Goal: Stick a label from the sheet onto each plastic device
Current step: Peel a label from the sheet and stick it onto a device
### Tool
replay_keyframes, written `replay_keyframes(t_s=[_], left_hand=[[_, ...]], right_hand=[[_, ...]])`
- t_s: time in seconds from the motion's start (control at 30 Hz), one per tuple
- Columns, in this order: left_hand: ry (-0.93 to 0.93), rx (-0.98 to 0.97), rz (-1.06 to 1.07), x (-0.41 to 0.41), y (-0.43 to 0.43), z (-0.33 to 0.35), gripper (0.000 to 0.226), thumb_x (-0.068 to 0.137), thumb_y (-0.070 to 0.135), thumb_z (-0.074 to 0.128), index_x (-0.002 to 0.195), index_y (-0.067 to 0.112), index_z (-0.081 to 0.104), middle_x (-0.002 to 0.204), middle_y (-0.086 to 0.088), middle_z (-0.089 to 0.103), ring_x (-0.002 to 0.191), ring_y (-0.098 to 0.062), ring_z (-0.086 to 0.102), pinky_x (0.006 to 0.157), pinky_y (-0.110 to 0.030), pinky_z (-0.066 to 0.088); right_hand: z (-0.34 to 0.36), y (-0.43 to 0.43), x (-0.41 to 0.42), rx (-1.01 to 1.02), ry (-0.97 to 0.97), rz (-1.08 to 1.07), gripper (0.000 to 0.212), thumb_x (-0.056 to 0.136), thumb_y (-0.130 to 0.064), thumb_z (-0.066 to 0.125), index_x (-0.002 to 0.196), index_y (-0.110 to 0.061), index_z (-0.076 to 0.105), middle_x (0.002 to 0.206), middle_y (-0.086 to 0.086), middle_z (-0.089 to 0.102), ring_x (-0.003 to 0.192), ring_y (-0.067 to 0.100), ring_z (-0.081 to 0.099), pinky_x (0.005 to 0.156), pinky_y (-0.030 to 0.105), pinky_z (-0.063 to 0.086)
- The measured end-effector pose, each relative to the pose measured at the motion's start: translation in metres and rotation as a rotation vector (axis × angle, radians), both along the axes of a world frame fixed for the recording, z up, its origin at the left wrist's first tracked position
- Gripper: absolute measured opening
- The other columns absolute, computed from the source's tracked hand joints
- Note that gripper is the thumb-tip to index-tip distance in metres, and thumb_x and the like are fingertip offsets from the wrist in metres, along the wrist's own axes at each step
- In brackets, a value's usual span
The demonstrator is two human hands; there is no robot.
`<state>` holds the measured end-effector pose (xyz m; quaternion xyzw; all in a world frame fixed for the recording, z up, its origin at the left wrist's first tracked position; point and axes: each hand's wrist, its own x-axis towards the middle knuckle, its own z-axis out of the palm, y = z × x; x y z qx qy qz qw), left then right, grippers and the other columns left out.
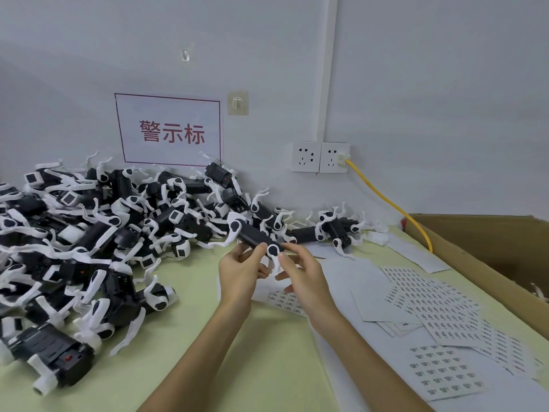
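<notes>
While above bare table (267,352), device (255,234) (two-handed)

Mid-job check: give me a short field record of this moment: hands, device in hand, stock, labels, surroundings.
held device: black and white, raised above the table; any label on it cannot be made out
left hand: grips the held device by its black body
right hand: pinches that device's white end
pile: many similar devices heaped on the left
label sheets: spread on the right, one beneath the hands
cardboard box: open, far right
yellow cable: plugged into the wall socket
</notes>
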<state>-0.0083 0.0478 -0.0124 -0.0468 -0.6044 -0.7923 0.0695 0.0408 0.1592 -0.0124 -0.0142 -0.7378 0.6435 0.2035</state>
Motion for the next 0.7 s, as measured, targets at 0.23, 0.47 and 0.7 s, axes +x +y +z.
replay_keyframes(t_s=[0.23, 0.47, 0.7], left_hand=[[0.016, 0.106, -0.187, 0.005, 0.003, 0.002, 0.036, 0.107, 0.033, 0.049, 0.102, 0.009, 0.075, 0.093, -0.005, 0.079, 0.061, -0.022, 0.070, 0.058, -0.029, 0.058], [0.073, 0.029, -0.138, 0.007, 0.003, 0.000, 0.010, 0.095, 0.019, 0.071, 0.102, 0.013, 0.073, 0.083, 0.000, 0.076, 0.057, -0.017, 0.066, 0.058, -0.026, 0.057], [-0.004, 0.005, -0.029, 0.001, 0.002, -0.002, 0.013, 0.093, 0.017, 0.066, 0.083, 0.008, 0.066, 0.061, -0.004, 0.056, 0.044, -0.014, 0.044, 0.044, -0.019, 0.041]], right_hand=[[0.006, 0.008, 0.001, -0.075, 0.011, -0.027, 0.020, 0.102, -0.031, 0.052, 0.111, -0.046, 0.062, 0.106, -0.009, 0.069, 0.073, 0.001, 0.067, 0.061, 0.021, 0.050], [0.008, 0.008, 0.002, -0.055, 0.005, -0.002, 0.021, 0.101, -0.032, 0.053, 0.106, -0.051, 0.061, 0.107, -0.012, 0.070, 0.077, 0.002, 0.068, 0.063, 0.021, 0.049], [0.007, 0.011, 0.003, -0.026, 0.002, 0.138, 0.029, 0.095, -0.035, 0.065, 0.124, -0.038, 0.059, 0.125, -0.016, 0.061, 0.099, -0.003, 0.065, 0.085, 0.029, 0.054]])
